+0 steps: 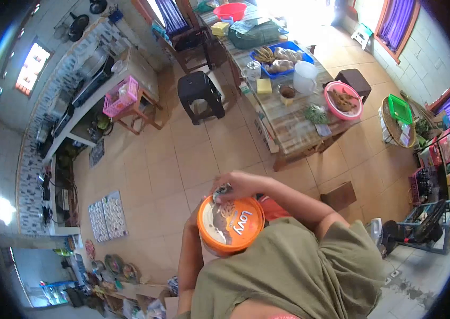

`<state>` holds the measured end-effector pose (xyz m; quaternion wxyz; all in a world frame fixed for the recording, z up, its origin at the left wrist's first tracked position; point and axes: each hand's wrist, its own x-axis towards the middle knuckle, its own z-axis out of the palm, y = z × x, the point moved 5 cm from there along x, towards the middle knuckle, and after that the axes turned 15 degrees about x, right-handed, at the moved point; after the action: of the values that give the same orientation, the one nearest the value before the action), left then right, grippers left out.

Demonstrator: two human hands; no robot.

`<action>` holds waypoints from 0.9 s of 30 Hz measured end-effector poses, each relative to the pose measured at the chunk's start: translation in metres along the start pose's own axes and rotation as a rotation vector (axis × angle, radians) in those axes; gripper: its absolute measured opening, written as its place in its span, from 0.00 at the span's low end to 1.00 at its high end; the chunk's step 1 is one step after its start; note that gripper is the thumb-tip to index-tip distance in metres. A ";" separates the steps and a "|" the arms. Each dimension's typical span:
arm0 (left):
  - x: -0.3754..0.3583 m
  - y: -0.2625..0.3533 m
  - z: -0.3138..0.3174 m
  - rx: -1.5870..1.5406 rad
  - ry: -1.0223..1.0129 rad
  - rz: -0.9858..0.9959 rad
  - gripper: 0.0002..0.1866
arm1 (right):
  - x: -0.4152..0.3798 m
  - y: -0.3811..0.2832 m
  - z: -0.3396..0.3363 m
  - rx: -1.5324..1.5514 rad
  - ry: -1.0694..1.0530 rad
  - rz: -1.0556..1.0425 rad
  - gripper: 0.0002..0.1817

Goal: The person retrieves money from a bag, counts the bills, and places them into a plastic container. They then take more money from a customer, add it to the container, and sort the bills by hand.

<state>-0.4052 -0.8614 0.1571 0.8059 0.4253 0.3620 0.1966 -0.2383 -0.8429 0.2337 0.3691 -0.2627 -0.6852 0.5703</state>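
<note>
A round tub (231, 224) with an orange lid marked "Lovy" is held close against my olive-green shirt. My left hand (195, 213) is around its left side, mostly hidden behind the rim, and supports it. Over the far edge of the lid is my right hand (235, 185), fingers closed on a small crumpled cloth (223, 191) of dark and pale grey. The cloth is at the lid's rim; its full shape is covered by the fingers.
Ahead right stands a wooden table (294, 127) with a blue tray (289, 57), a clear pitcher (305, 77) and a pink basin (343, 101). A black stool (199, 95) stands ahead. Along the left runs a kitchen counter (84, 109); a patterned mat (109, 217) lies on the floor.
</note>
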 end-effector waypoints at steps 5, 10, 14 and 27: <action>0.086 0.112 -0.064 -0.026 0.023 0.024 0.31 | 0.136 -0.004 -0.092 -0.214 -0.097 0.019 0.13; 0.170 0.177 -0.138 -0.072 -0.024 0.018 0.31 | 0.234 0.014 -0.169 -0.321 -0.061 0.041 0.12; 0.252 0.237 -0.198 -0.079 -0.130 0.019 0.30 | 0.314 0.032 -0.236 -0.244 -0.074 0.235 0.16; 0.485 0.450 -0.286 -0.075 -0.715 -0.123 0.31 | 0.409 -0.038 -0.469 -0.416 1.172 -0.069 0.11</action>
<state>-0.3039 -0.1506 0.2199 0.9069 0.4147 0.0748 0.0000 -0.0993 -0.2564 0.3908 0.6429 -0.5763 -0.4737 0.1737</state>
